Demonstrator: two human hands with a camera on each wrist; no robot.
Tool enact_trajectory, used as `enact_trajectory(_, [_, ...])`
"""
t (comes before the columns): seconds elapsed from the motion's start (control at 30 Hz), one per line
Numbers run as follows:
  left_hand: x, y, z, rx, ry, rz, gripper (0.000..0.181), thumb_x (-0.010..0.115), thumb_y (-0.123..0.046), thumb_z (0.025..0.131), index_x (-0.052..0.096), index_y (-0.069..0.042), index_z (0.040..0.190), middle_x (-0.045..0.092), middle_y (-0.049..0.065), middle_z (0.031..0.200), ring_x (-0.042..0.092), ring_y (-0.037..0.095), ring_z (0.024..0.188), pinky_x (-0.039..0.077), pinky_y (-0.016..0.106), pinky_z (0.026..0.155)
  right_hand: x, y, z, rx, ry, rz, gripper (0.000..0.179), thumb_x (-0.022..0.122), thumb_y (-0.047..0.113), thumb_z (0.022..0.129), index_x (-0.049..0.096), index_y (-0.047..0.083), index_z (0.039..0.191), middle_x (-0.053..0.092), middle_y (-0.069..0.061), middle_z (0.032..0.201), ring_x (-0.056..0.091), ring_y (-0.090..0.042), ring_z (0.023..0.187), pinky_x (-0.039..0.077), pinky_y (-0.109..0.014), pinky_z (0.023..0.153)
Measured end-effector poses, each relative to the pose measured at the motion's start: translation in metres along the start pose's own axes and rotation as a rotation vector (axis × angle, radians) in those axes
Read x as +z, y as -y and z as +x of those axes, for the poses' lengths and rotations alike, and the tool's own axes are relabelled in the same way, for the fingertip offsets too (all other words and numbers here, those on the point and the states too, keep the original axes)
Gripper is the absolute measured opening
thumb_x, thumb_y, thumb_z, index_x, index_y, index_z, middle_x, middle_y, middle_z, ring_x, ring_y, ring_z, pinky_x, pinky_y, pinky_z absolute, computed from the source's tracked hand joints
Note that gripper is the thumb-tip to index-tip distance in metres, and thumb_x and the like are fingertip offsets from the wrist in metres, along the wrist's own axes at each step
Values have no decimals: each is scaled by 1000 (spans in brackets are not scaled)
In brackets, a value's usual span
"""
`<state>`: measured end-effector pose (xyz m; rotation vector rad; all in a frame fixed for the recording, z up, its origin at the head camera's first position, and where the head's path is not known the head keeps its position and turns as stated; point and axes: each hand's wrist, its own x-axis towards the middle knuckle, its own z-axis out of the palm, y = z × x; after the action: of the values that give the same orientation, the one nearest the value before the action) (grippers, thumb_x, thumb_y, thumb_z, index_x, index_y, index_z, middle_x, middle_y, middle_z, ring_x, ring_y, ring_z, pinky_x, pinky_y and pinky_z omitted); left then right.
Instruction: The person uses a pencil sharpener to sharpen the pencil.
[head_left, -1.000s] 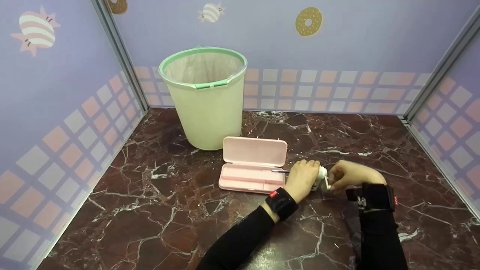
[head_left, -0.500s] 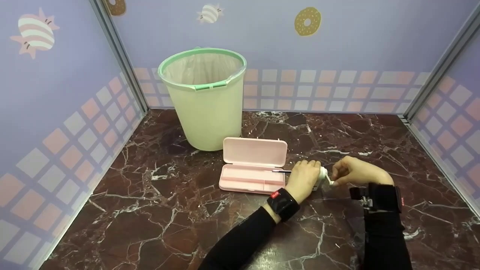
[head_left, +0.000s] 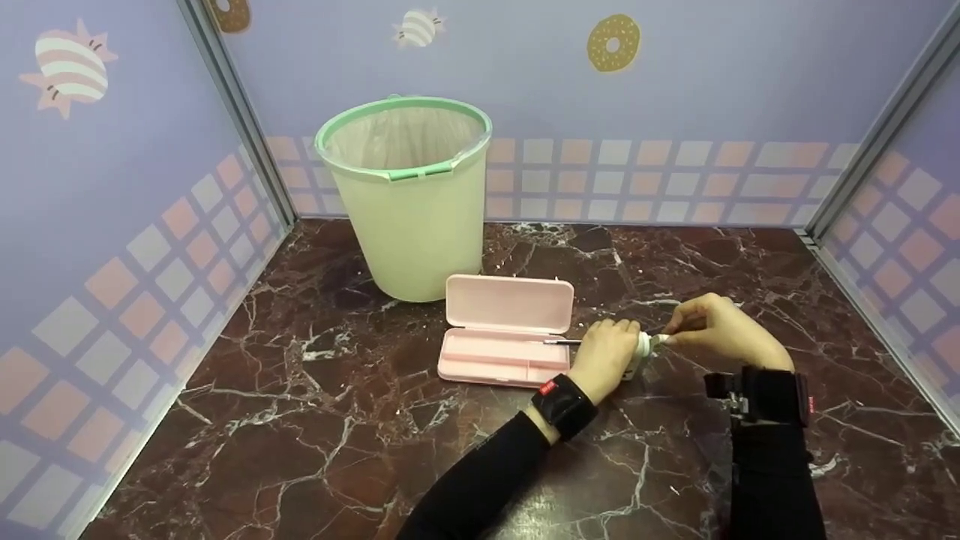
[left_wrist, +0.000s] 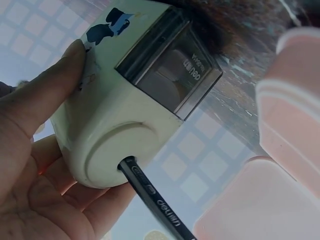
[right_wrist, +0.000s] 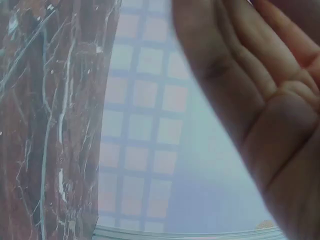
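My left hand [head_left: 606, 352] grips a white hand-crank pencil sharpener [left_wrist: 107, 107] with a dark clear shavings drawer [left_wrist: 172, 72]. A dark pencil [left_wrist: 155, 197] is stuck into its round hole and points left, over the pencil case, in the head view. With thumb and fingers, my right hand [head_left: 716, 326] pinches the small crank handle [head_left: 661, 340] on the sharpener's right side. The right wrist view shows that hand's fingers [right_wrist: 240, 60] close up, the crank out of sight. Just left of the sharpener lies an open pink pencil case [head_left: 480, 371], its lid [head_left: 510, 304] raised.
A pale green bin [head_left: 420, 225] with a green rim and a clear liner stands behind the pencil case. Small pale scraps are scattered on the dark marbled table [head_left: 300, 442]. Patterned panels [head_left: 712, 97] close off the back and both sides.
My right hand has moved up and slightly right, swinging the crank handle from low to about level with the sharpener's top. The left hand, sharpener and pencil stay almost in place.
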<state>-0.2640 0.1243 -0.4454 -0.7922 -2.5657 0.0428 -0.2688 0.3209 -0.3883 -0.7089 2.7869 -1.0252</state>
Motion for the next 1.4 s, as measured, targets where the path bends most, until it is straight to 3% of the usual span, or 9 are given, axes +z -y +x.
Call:
enact_trajectory(0.3, [3, 6, 1, 20, -13, -6, 23, 66, -18, 86, 69, -18, 109, 72, -8, 102, 66, 10, 88, 52, 20, 78, 8, -6, 10, 30, -153, 22, 7, 75, 9, 85, 74, 3, 87, 76, -14, 88, 70, -8, 74, 54, -19, 67])
enact_trajectory(0.53, [3, 8, 1, 23, -15, -16, 27, 64, -19, 87, 70, -18, 113, 72, -8, 103, 66, 10, 88, 53, 20, 77, 18, -15, 22, 10, -290, -54, 4, 77, 6, 81, 77, 3, 84, 76, -16, 86, 67, -3, 71, 51, -13, 63])
enact_trajectory(0.67, [3, 6, 0, 62, -9, -12, 29, 64, -18, 87, 69, -17, 116, 72, -8, 105, 66, 9, 89, 52, 20, 78, 33, -29, 31, 10, -345, -109, 5, 78, 2, 78, 76, -1, 82, 75, -20, 84, 68, -13, 72, 49, -13, 62])
enact_trajectory(0.93, [5, 4, -4, 89, -34, -11, 32, 73, -24, 81, 69, -17, 113, 71, -8, 99, 66, 9, 84, 53, 19, 74, 48, -45, 34, 41, -263, -121, 3, 78, 0, 77, 75, 0, 78, 74, -16, 80, 65, -16, 70, 50, -21, 65])
enact_trajectory(1.13, [4, 7, -1, 96, 8, -37, 40, 80, -31, 75, 67, -18, 111, 70, -8, 102, 66, 10, 87, 53, 20, 77, 44, -45, 35, 47, -179, -116, 3, 75, 1, 80, 74, -1, 79, 74, -16, 81, 65, -17, 71, 49, -25, 65])
enact_trajectory(1.3, [2, 9, 1, 96, 34, -35, 46, 83, -33, 73, 66, -17, 114, 71, -7, 106, 66, 10, 90, 54, 20, 79, 41, -43, 37, 61, -106, -111, 7, 73, -2, 80, 72, 1, 74, 72, -11, 76, 57, -11, 66, 45, -23, 61])
enact_trajectory(1.4, [1, 9, 3, 77, 47, -40, 50, 84, -34, 73, 66, -18, 117, 71, -8, 108, 66, 10, 93, 54, 20, 80, 40, -42, 38, 49, -102, -113, 8, 73, -2, 79, 70, 1, 72, 71, -9, 72, 53, -8, 62, 43, -22, 59])
